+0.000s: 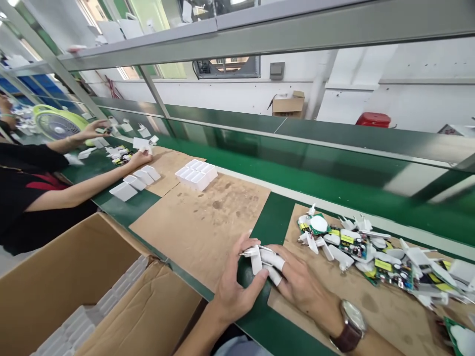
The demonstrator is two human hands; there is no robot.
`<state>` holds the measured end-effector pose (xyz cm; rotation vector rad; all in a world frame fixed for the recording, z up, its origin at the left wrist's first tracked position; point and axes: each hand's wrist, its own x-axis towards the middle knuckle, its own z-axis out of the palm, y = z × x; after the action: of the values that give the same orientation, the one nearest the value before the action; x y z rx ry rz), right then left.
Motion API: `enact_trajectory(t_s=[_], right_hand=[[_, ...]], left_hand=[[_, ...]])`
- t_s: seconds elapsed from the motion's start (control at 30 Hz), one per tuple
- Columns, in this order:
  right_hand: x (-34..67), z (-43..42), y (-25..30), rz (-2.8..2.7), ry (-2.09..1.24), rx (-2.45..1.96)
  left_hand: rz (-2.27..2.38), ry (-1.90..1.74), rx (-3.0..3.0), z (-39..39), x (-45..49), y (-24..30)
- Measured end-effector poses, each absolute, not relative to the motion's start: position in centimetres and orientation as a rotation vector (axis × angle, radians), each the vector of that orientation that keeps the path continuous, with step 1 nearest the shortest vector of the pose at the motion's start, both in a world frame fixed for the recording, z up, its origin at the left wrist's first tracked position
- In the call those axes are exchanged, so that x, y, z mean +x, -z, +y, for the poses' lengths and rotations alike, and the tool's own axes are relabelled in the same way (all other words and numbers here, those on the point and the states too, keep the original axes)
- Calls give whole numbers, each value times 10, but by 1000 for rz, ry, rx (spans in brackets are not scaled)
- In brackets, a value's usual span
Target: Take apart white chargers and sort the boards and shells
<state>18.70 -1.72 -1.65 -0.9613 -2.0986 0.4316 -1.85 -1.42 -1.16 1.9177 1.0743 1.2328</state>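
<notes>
A small white plug housing (pixel 256 261) with metal pins pointing left sits between my two hands, over the bench's near edge. My left hand (pixel 235 289) closes round it from the left, with the thumb below and the fingertips above. From the other side my right hand (pixel 297 277) also grips it. White coverings wrap some of this hand's fingers, which hide part of the housing. Just right of my right hand lies a pile of circuit boards (pixel 393 269) with yellow parts, mixed with white plug pieces (pixel 341 256).
A white block of housings (pixel 196 174) stands on the cardboard sheet (pixel 230 207). At left, a co-worker's hand (pixel 143 157) holds a white piece beside several white shells (pixel 135 182). An open carton (pixel 163 301) containing white pieces stands at front left. A metal shelf (pixel 297 32) spans overhead.
</notes>
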Motion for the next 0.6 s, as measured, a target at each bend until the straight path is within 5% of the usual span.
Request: enact_trajectory(t_s=[0.43,0.6], right_hand=[[187,-13,7,-2169,-310,-1001],[189,-16,19,-1958,-571,-1123]], left_hand=[[1074,-1253,1947,-14,-16,7],[1056,-1261,1933,-14,-15,7]])
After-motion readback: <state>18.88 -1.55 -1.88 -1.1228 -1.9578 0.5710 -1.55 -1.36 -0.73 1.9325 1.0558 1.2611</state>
